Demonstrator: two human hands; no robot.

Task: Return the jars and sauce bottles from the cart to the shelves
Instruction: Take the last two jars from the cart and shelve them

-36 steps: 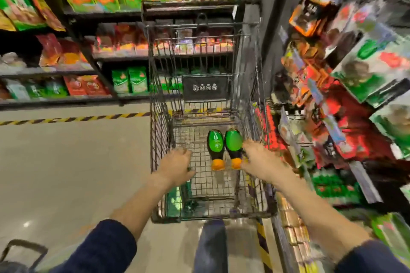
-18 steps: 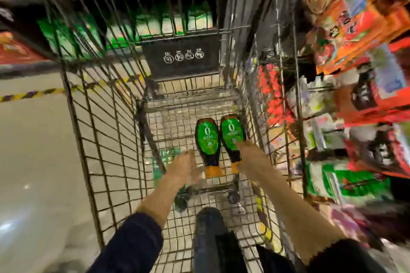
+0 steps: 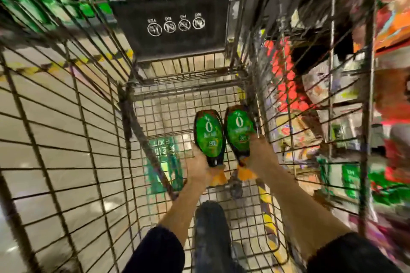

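Two green-labelled sauce bottles, one (image 3: 208, 137) gripped by the left hand (image 3: 197, 168) and the other (image 3: 238, 133) by the right hand (image 3: 257, 155), are held low inside the wire cart (image 3: 66, 139). No other jars or bottles are seen in it. Shelving them is judged the remaining work.

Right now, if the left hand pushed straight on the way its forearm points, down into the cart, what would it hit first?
Probably the wire floor of the cart, and beyond it the front wall. The left hand already grips one bottle, so nothing else seems to lie ahead; depth is unclear.
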